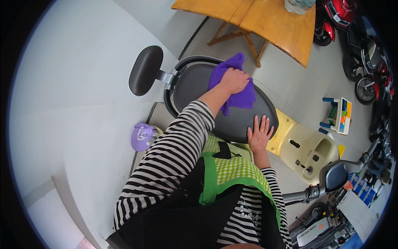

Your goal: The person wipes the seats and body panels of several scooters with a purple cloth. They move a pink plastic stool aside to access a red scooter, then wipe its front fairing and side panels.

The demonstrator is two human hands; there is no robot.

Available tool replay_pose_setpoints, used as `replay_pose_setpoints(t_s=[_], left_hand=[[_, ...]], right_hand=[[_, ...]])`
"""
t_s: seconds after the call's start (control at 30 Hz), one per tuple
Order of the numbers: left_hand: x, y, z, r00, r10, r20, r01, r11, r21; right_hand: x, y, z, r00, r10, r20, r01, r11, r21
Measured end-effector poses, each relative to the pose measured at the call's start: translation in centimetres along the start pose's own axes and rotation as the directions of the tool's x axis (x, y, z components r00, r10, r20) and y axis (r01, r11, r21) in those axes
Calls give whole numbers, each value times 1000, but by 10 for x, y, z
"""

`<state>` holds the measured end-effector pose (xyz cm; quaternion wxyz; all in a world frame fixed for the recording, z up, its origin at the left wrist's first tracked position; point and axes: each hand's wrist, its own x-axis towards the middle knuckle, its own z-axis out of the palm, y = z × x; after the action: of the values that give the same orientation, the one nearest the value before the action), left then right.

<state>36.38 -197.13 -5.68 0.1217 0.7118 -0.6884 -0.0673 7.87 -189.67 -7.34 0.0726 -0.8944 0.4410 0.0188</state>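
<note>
My left hand [235,81] presses down on a purple cloth [244,99], fingers bunched over it, on the middle of a dark brown scooter seat [232,120]. Part of the cloth hangs up over the seat's far edge. Toward the seat's narrow front end, my right hand [260,135] lies flat with its fingers spread, a ring on one of them; it holds nothing. Behind the seat curves a dark grab rail [169,99], joined to a padded backrest [146,70] by a metal bracket.
The scooter's cream footboard and front panel [304,145] extend right to the handlebar and mirror [336,176]. A wooden folding table [265,25] stands beyond. A lilac cap [143,137] lies left, beside a white wall [83,83]. Other scooters [367,89] and a small toy table [342,116] are right.
</note>
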Motion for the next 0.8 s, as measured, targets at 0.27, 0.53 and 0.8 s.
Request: replay_pose_setpoints(t_s=[0.27, 0.53, 0.8], left_hand=[[10, -33, -24, 945, -141, 296, 152, 988, -15], [-56, -93, -47, 974, -198, -107, 195, 980, -38], [-161, -107, -48, 764, -539, -355, 512, 841, -176]], right_hand=[[0, 0, 0, 1000, -15, -9, 15, 1000, 8], [0, 1, -2, 1000, -22, -9, 22, 1000, 3], [-1, 2, 6, 997, -42, -72, 40, 999, -25]])
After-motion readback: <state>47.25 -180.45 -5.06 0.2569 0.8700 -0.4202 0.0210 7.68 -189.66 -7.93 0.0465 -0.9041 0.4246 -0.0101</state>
